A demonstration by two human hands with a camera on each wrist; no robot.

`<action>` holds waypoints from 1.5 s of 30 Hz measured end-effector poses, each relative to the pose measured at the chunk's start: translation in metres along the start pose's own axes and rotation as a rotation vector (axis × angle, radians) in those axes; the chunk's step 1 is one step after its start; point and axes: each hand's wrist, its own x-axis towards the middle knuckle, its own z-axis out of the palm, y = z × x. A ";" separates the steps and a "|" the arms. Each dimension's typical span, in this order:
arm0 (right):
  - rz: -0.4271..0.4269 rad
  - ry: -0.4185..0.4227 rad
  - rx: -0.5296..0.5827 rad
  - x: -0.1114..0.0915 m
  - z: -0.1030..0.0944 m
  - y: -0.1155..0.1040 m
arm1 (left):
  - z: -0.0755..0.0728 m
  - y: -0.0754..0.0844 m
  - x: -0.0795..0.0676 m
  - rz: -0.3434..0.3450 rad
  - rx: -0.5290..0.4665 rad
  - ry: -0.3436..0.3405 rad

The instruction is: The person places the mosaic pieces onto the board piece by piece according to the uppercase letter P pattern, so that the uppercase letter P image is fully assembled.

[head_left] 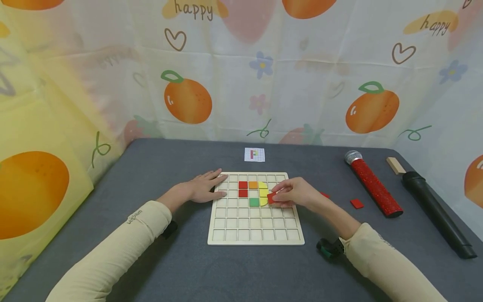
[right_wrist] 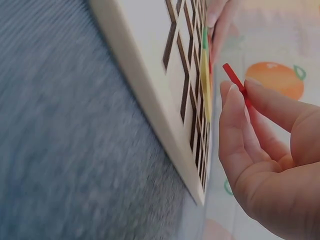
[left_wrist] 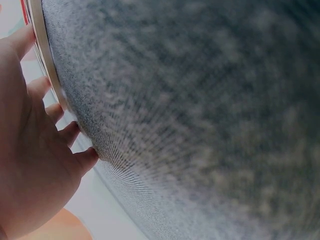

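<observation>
Red tile (head_left: 271, 199), thin and square, sits between the thumb and fingertips of my right hand (head_left: 293, 192), just right of centre in the head view. I have it in a narrow pinch, the fingers spaced only by its thickness, and part of it juts out past the tips. Through the right wrist camera I see it edge-on and tilted, apart from the wooden board (head_left: 256, 243), towards the upper right of that frame. From the head camera it appears over the board's right part, just beside the yellow pieces (head_left: 263, 193).

The right forearm slants in from the lower right. My left hand (head_left: 201, 187) reaches from the lower left, fingers extended and spread, grasping nothing, its fingertips at the board's left edge. On the board I also see two red squares (head_left: 243, 193), an orange square (head_left: 253, 185) and a green square (head_left: 254, 202). Another red square (head_left: 357, 204) lies at right, near a microphone (head_left: 373, 184).
</observation>
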 end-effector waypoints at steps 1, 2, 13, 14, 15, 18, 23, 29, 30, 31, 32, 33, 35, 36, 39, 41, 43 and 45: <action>0.001 -0.004 0.005 0.001 0.002 -0.001 | 0.000 0.000 0.000 -0.002 0.000 0.002; 0.005 -0.006 0.014 0.002 0.003 -0.003 | 0.000 0.000 0.000 -0.004 0.000 0.003; 0.033 -0.020 0.078 0.012 0.019 -0.011 | 0.002 -0.002 0.001 0.000 0.000 0.012; 0.029 -0.025 0.082 0.013 0.020 -0.011 | 0.002 -0.002 0.001 -0.001 0.002 0.010; 0.025 -0.030 0.087 0.014 0.021 -0.011 | 0.001 -0.002 0.001 -0.001 0.002 0.009; 0.024 -0.038 0.096 0.016 0.024 -0.013 | 0.002 -0.001 0.001 -0.003 0.003 0.004; 0.050 -0.035 0.117 0.019 0.030 -0.016 | 0.001 -0.001 0.000 -0.003 0.003 0.004; 0.077 -0.026 0.119 0.023 0.038 -0.018 | 0.001 -0.002 0.001 -0.003 0.006 0.006; 0.082 -0.026 0.126 0.023 0.039 -0.019 | 0.001 -0.002 0.002 -0.004 0.006 0.008; 0.085 -0.026 0.131 0.024 0.040 -0.020 | 0.001 -0.002 0.002 -0.006 0.006 0.008; 0.091 -0.025 0.136 0.024 0.041 -0.020 | 0.001 -0.002 0.002 -0.009 0.006 0.009; 0.095 -0.024 0.138 0.025 0.042 -0.021 | 0.001 -0.002 0.002 -0.012 0.006 0.008; 0.103 -0.017 0.136 0.025 0.044 -0.022 | 0.001 -0.001 0.002 -0.019 0.008 0.008; 0.106 -0.014 0.137 0.026 0.045 -0.023 | 0.001 0.000 0.001 -0.022 0.008 0.009; 0.110 -0.005 0.126 0.028 0.049 -0.024 | 0.001 0.001 0.001 -0.029 0.014 0.007; 0.112 -0.001 0.120 0.029 0.051 -0.025 | 0.001 0.000 0.002 -0.030 0.015 0.007; 0.114 0.001 0.116 0.031 0.053 -0.026 | 0.001 0.000 0.002 -0.031 0.017 0.006; 0.112 0.006 0.108 0.032 0.054 -0.026 | 0.001 0.000 0.002 -0.029 0.018 0.006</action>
